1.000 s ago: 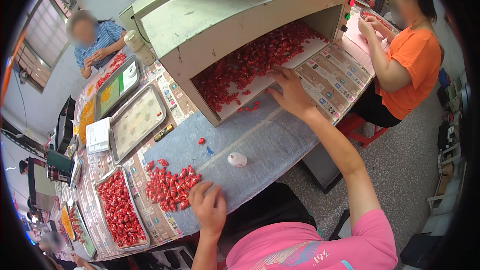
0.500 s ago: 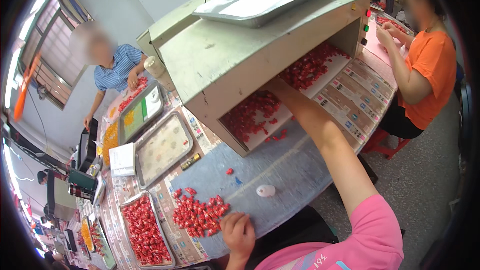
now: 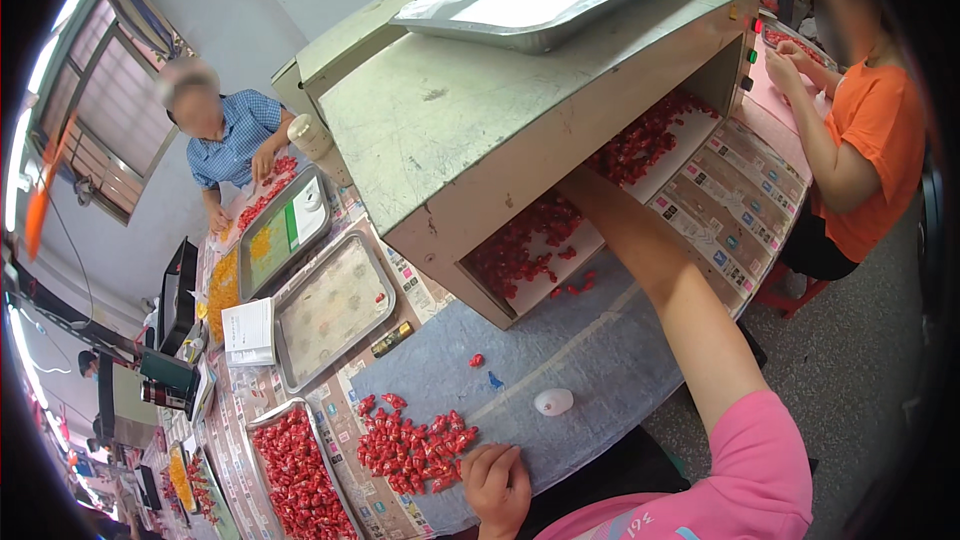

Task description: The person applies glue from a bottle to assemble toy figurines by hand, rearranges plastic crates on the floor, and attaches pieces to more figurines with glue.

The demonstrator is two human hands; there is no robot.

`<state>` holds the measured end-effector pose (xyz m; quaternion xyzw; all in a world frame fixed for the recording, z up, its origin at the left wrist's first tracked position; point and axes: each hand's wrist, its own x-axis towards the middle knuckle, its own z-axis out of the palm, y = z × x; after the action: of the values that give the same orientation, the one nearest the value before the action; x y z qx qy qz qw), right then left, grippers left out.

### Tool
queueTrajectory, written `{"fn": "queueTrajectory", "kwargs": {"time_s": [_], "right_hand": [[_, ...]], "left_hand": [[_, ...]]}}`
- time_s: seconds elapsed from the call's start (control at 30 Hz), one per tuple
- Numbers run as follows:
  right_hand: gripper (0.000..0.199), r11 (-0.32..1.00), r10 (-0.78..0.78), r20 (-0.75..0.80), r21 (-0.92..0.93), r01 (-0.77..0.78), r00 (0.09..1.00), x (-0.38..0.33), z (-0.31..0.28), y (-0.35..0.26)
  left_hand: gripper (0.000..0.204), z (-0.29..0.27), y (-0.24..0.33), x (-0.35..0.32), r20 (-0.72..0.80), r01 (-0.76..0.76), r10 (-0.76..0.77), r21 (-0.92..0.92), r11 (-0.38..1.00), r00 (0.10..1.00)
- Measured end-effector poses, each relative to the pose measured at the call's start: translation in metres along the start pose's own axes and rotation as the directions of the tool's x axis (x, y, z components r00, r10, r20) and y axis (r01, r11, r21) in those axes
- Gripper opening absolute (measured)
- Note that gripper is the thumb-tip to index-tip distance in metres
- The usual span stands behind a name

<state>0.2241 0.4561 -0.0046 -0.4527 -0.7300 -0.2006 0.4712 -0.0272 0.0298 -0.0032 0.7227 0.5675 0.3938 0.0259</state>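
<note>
My right arm reaches into the long opening of a cream metal box-shaped machine. The right hand is in shade under the top edge, its fingers hidden, among small glossy red pieces spread on the white bed inside. My left hand rests on the blue-grey mat with fingers curled in. Whatever it may hold is hidden. Touching or nearly touching its fingertips is a loose heap of the same red pieces. A small white rounded bottle lies on the mat to its upper right.
A metal tray full of red pieces lies left of the heap. Beyond it are a nearly bare tray, a white booklet and a green-lined tray. Another tray sits atop the machine. Co-workers sit far left and at right.
The view has shifted slightly, so the table things appear lower and farther right. My hands keep about the same places. The far-left co-worker's hand has moved in toward the red pieces.
</note>
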Motion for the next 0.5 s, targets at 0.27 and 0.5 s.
{"fn": "queueTrajectory", "kwargs": {"time_s": [0.27, 0.5], "right_hand": [[0.040, 0.998, -0.028, -0.022, -0.060, 0.027, 0.999, -0.008, -0.025, 0.018], [0.039, 0.996, -0.059, -0.035, -0.071, 0.056, 0.998, -0.012, -0.035, 0.027]], "left_hand": [[0.021, 0.000, -0.009, -0.004, 0.008, -0.009, 0.010, -0.075, 0.997, 1.000], [0.021, -0.001, -0.007, -0.006, 0.020, -0.004, 0.005, -0.083, 0.997, 1.000]]}}
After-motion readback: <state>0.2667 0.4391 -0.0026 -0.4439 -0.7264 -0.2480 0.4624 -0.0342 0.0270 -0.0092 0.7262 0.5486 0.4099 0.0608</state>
